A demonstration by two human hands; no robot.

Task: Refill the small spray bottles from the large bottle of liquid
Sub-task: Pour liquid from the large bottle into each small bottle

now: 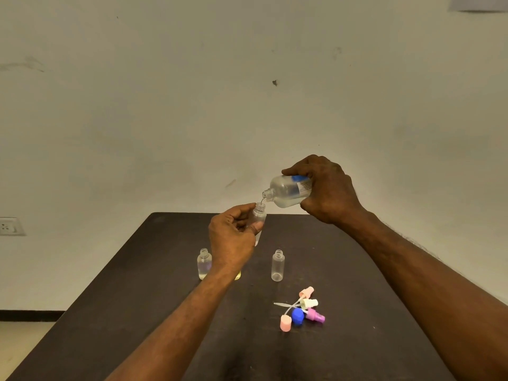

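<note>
No legible text in view.

The large bottle (pixel 286 191), held tilted in the right hand (pixel 327 188) at about 1 o'clock from the table centre, carries a white and blue label (pixel 302 185). Lines of small dark print show on the white part, but the characters are too small and blurred to read. No brand, number or sign can be made out on it. The wall socket (pixel 9 226) at 9 o'clock bears no readable marking.
</note>
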